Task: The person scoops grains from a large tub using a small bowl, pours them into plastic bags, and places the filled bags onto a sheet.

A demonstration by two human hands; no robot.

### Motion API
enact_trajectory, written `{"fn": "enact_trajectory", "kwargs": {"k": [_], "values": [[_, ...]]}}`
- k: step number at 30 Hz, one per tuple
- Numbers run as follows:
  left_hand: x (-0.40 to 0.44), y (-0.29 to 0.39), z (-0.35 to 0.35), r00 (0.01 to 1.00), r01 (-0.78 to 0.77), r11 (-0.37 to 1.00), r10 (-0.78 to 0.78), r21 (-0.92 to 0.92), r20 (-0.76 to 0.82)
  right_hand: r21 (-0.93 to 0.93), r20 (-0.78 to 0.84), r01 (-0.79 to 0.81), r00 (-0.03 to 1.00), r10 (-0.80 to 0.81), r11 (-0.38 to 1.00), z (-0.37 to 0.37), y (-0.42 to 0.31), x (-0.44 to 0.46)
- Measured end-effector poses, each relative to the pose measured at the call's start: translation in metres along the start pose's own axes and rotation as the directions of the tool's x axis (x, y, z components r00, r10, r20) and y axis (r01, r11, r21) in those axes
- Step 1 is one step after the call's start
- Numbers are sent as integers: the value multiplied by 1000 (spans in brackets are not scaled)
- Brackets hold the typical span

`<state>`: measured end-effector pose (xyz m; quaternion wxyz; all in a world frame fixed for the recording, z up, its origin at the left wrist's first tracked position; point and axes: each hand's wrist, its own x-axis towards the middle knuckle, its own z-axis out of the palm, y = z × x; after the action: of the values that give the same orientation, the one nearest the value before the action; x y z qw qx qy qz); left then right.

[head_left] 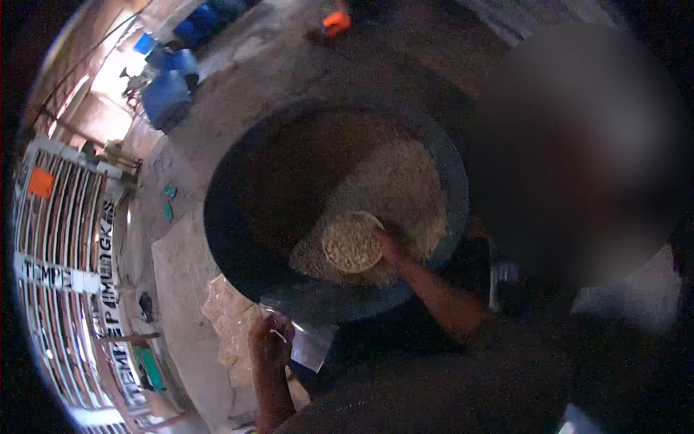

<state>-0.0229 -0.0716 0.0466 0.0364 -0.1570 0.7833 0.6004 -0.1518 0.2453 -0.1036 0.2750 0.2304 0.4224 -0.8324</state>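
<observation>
My right hand [392, 248] grips the rim of a small round bowl [352, 242] heaped with pale beans. It is inside a large dark tub [452, 170], just above or on the loose beans [397, 177] piled along the tub's right side; I cannot tell whether it touches them. At the tub's near left edge my left hand [273, 334] is closed on a clear plastic bag [312, 346], which hangs out to the right of the fingers. Filled clear packs [230, 318] of pale beans lie on the floor beside that hand.
Blue drums [166, 98] stand at the upper left. White slatted racks [61, 289] with black lettering line the left side. An orange object [336, 24] lies on the floor beyond the tub. A round blurred patch [578, 155] hides the right side.
</observation>
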Motion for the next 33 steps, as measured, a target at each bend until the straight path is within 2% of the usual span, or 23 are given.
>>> {"fn": "enact_trajectory", "kwargs": {"k": [1, 2, 3, 4, 6, 7, 8, 11, 12, 13, 14, 15, 16, 17, 19, 21, 22, 24, 25, 28, 30, 31, 33], "values": [[18, -18, 3, 990, -90, 984, 105, 153, -94, -162, -26, 10, 1000, -15, 987, 17, -30, -28], [35, -37, 5, 960, -141, 938, 207, 317, -187, 17, 163, 51, 985, -54, 999, 4, -5, 5], [70, -67, 16, 900, -155, 916, 285, 369, -330, 191, 344, 40, 933, -105, 981, -8, 18, 42], [94, -79, 25, 815, -153, 895, 354, 418, -459, 121, 295, 24, 954, -59, 992, 11, 1, 14], [98, -48, 77, 931, -311, 773, 365, 553, 13, 137, 328, -27, 944, -20, 990, 54, -25, -40], [120, -94, 105, 982, -180, 942, 188, -283, 1, 215, 417, -78, 909, -19, 974, 66, -29, -49], [149, -151, 136, 985, 101, 415, 86, -904, 150, 288, 497, -141, 867, -22, 947, 68, -29, -54], [188, -201, 177, 825, 455, 361, 174, -814, 538, 175, 368, -167, 925, 93, 970, 3, -3, 4], [196, -206, 185, 735, 557, 355, 211, -751, 645, -144, 422, 178, 901, -102, 973, -10, -7, -2], [200, -209, 189, 749, 401, 656, 168, -640, 641, -412, 536, 496, 810, -236, 765, -24, -14, -11], [199, -214, 189, 776, 211, 874, 123, -438, 618, -486, 521, 451, 837, -166, 749, -30, -22, -13], [183, -180, 181, 793, 64, 960, 117, -273, 598, -557, 503, 405, 859, -95, 725, -37, -29, -16], [163, -140, 172, 808, -86, 994, 112, -73, 578, -433, 329, -4, 931, 162, 902, -42, -33, -10], [143, -98, 161, 824, -212, 969, 107, 127, 557, -201, 197, -407, 874, 444, 891, -47, -36, -2], [120, -66, 157, 890, -105, 994, 90, 7, 447, -305, 5, -389, 912, 410, 869, -96, -32, 37], [109, -25, 136, 901, -39, 993, 84, -113, 427, -322, -7, -323, 941, 339, 890, -114, -38, 34], [112, -31, 143, 898, 40, 980, 50, -195, 437, -277, 67, -264, 954, 293, 924, -103, -49, 20], [131, -65, 176, 887, 242, 900, -54, -362, 459, -380, 68, -234, 958, 280, 895, -96, -70, 11], [138, -93, 200, 870, 356, 823, -120, -443, 478, -527, -1, -262, 951, 308, 808, -96, -85, 12], [122, -72, 189, 883, 4, 953, 139, -303, 448, -841, -202, -336, 922, 331, 423, -87, -127, 30], [95, -32, 161, 902, -101, 990, 133, -97, 411, -914, -283, -344, 921, 268, 217, 8, -125, 18], [84, -26, 159, 906, -147, 989, 130, 13, 403, -906, -200, -285, 940, 278, 314, 4, -118, 24], [84, -79, 206, 975, 15, 990, 16, -143, 219, -956, -222, -267, 929, 296, 122, 38, -106, 28]]}}
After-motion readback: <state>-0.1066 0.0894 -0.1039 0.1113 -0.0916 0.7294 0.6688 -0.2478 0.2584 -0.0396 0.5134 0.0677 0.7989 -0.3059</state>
